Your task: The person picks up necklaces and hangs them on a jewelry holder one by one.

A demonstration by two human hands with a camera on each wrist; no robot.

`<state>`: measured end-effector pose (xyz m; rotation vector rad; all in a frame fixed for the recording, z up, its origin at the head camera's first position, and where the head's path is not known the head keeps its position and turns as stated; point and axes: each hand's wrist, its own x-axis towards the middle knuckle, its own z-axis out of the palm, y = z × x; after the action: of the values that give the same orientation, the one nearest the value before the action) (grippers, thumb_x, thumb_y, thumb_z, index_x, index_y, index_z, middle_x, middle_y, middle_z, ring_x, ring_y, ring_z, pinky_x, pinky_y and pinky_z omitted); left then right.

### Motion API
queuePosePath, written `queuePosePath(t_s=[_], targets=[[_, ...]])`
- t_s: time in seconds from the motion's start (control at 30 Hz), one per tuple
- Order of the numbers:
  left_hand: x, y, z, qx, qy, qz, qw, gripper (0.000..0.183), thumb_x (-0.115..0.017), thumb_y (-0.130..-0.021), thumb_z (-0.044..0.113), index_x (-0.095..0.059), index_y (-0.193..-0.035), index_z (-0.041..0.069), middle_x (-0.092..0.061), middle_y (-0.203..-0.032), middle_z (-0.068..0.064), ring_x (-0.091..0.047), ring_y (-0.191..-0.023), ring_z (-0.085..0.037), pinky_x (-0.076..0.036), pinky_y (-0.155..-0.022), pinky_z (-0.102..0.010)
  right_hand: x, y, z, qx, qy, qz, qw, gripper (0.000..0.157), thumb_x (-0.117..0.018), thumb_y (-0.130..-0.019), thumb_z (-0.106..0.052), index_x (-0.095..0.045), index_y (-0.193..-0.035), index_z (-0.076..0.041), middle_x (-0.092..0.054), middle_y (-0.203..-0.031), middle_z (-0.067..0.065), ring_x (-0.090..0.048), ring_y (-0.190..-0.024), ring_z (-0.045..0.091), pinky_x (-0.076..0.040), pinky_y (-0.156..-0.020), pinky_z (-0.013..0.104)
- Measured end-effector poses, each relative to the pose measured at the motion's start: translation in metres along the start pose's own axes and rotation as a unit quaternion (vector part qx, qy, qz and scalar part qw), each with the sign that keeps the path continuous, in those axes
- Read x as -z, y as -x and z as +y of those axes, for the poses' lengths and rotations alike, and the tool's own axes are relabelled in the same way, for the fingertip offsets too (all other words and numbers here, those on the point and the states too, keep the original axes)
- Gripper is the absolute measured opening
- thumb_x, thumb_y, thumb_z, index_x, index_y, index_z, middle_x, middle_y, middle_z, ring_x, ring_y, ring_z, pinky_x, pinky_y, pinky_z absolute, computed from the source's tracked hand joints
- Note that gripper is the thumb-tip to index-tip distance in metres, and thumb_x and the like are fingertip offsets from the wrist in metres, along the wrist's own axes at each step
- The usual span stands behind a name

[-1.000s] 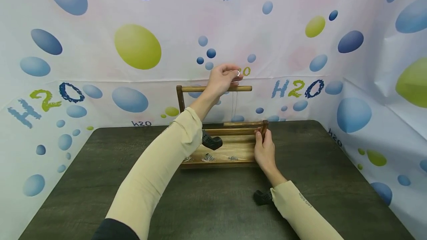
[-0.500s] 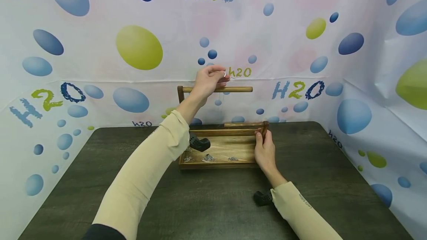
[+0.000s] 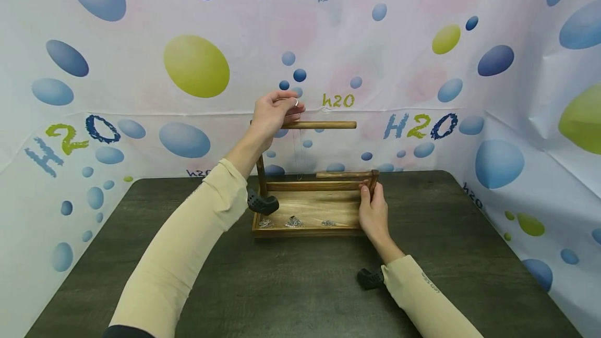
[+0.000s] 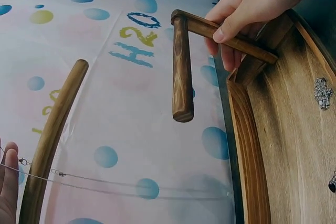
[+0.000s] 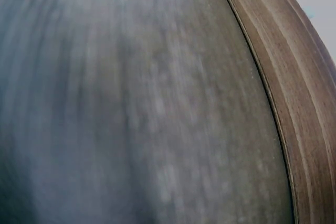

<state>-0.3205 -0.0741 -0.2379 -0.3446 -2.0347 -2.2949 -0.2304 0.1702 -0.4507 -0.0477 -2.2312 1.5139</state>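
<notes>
Toward nine o'clock, the left hand [image 3: 276, 112] is shifting its pinched, seemingly unhung chain [image 4: 62, 174], right hand [image 3: 373, 212] gripping the post [image 4: 252, 48]

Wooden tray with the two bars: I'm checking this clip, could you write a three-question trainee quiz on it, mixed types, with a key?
1. Multiple choice. Which of the hands grips the post of the lower bar? A) left B) right C) neither
2. True or false: the silver piles in view lie near the front edge of the tray.
3. Open question. What hangs from the left hand, raised by the higher bar?

Key
1. B, the right hand
2. True
3. A thin chain
</notes>
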Motion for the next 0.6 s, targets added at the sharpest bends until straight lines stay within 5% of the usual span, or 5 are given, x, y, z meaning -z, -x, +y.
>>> queuePosePath(t_s=[0.6], targets=[[0.031, 0.015, 0.008, -0.018, 0.037, 0.008, 0.9991, 0.029, -0.057, -0.103, 0.005, -0.057, -0.128, -0.009, -0.073, -0.095, -0.011, -0.071, -0.095, -0.024, -0.058, -0.087, -0.033, 0.0, 0.0, 0.0, -0.006, 0.007, -0.005, 1.0, 0.036, -0.04, -0.11, -0.031, -0.049, -0.133, -0.005, -0.059, -0.128, 0.022, -0.056, -0.116, 0.035, -0.043, -0.097, 0.051]])
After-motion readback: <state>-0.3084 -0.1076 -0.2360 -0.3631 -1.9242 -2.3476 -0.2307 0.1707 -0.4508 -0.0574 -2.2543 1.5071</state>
